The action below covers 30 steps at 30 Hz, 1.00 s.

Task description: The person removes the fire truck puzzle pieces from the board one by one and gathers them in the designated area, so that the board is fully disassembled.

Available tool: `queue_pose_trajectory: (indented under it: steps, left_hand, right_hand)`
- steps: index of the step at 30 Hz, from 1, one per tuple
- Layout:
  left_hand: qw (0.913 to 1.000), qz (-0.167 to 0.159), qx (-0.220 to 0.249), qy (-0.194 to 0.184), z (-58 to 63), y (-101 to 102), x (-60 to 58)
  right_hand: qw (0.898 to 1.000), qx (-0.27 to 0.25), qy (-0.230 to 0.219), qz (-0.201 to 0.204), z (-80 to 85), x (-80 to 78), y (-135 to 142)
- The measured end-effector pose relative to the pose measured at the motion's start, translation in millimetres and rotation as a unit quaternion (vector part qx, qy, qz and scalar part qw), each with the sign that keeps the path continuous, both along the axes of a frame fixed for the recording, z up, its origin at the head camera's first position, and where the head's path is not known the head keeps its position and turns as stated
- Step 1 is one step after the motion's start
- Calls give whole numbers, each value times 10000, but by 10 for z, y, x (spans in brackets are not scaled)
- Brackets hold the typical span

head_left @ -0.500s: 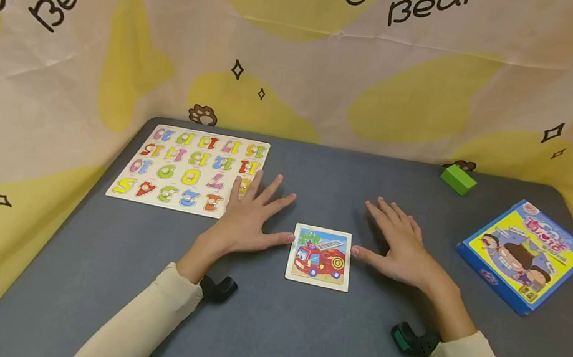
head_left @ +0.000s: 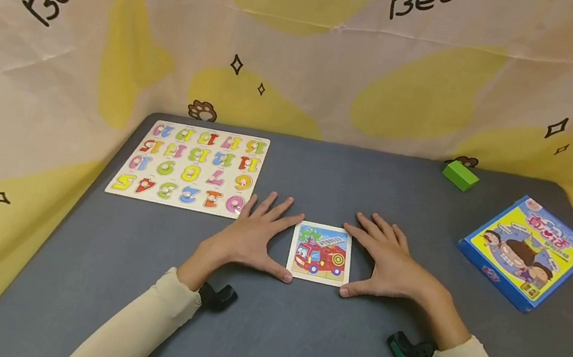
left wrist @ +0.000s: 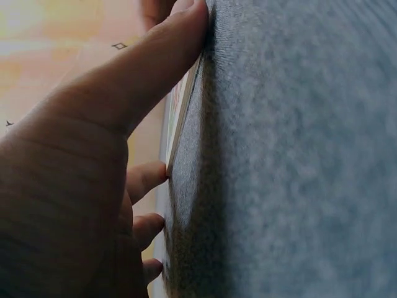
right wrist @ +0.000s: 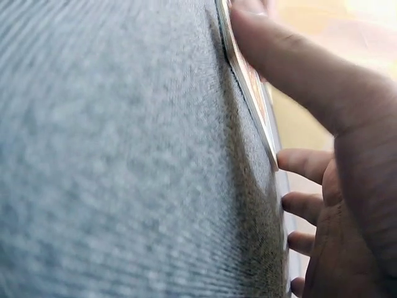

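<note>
A small square fire-engine picture puzzle [head_left: 320, 254] with a pale border lies flat on the dark grey table between both hands. My left hand [head_left: 252, 237] spreads its fingers at the puzzle's left side, thumb by the near corner and index fingertip by the far corner. Mirroring it, my right hand [head_left: 388, 262] has its thumb at the near right corner and its index fingertip at the far right one. In both wrist views the puzzle's thin edge [left wrist: 178, 124] runs between thumb and index finger, and the other fingers fan out beyond it.
A number puzzle board [head_left: 187, 168] lies at the back left, just beyond the left fingertips. At the back right is a green block [head_left: 460, 176], with a blue and yellow box [head_left: 527, 253] nearer on the right. A patterned curtain [head_left: 297, 47] hangs behind the table.
Both thumbs have come down to the puzzle's near corners, and the index fingers have moved in to its far corners. The left hand has drawn off the number board.
</note>
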<state>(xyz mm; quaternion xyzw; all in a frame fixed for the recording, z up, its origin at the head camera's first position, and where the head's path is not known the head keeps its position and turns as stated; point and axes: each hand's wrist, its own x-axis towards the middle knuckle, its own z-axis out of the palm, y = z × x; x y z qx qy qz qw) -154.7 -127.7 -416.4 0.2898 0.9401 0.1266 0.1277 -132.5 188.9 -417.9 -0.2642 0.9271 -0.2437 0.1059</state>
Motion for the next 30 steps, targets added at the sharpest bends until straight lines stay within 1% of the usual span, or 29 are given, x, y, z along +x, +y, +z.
queue_pose_trajectory:
  steps: [2,5,9,11,16,22,27,30]
  left_hand:
    - [10000,25,-11,-53,0,2,-9]
    - [9999,0,90,-74,-1,5,-32]
    - [9997,-15,221,-86,-11,15,-87]
    - [9995,-4,298,-103,-15,24,-122]
    - [9995,45,249,-202,-19,61,-233]
    - [9995,61,268,-182,-40,99,-367]
    - [9993,59,246,-264,-65,96,-386]
    - [9994,47,284,-214,-80,91,-385]
  right_hand:
    - [10000,-1,20,53,-5,-9,-5]
    - [9999,-26,62,78,-9,-31,-3]
    - [9999,-68,128,68,-12,-84,9]
    - [9999,-65,133,51,-14,-121,19]
    - [10000,-27,5,0,-6,-235,49]
    - [9999,-29,-75,-103,14,-358,71]
    - [9998,-85,-149,-97,-5,-367,89]
    - [9996,-191,-183,-94,-20,-366,104]
